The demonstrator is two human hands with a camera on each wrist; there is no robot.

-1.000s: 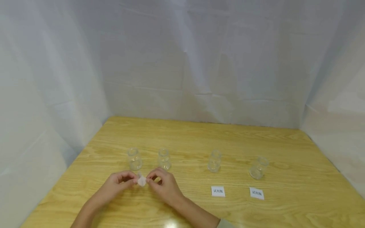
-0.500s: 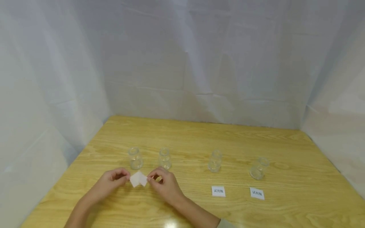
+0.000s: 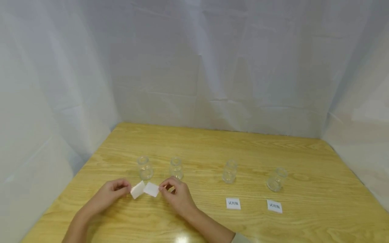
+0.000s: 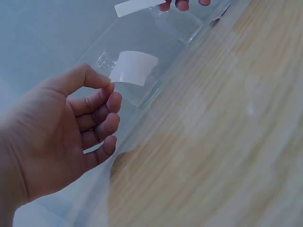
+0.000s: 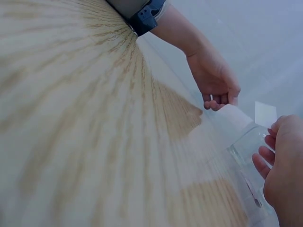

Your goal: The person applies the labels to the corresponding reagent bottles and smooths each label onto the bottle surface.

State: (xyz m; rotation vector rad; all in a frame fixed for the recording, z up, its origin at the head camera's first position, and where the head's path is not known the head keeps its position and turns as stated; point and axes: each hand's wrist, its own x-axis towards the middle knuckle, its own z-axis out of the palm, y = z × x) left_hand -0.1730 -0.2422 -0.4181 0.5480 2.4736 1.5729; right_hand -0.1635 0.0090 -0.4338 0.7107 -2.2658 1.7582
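Note:
Between thumb and forefinger my left hand (image 3: 104,199) pinches a small white paper square (image 3: 138,190), which bends slightly in the left wrist view. My right hand (image 3: 180,199) pinches a second white paper square (image 3: 151,189) by its right edge. The two squares sit side by side in the head view, their near corners close together. No writing shows on either. Just behind them stand two clear glass bottles, a left one (image 3: 145,168) and one (image 3: 176,167) partly covered by my right hand. In the right wrist view both hands appear, the right hand's square (image 5: 265,114) upright.
Two more clear glass bottles stand to the right, one (image 3: 229,172) near the middle and one (image 3: 276,179) farther right. In front of each lies a white label with dark characters, a left label (image 3: 233,203) and a right label (image 3: 274,206). White sheeting (image 3: 212,67) surrounds the wooden table (image 3: 273,226).
One white piece between my fingertips has opened out and parted into two squares. My left hand has moved left with its square; the right hand has stayed nearly in place.

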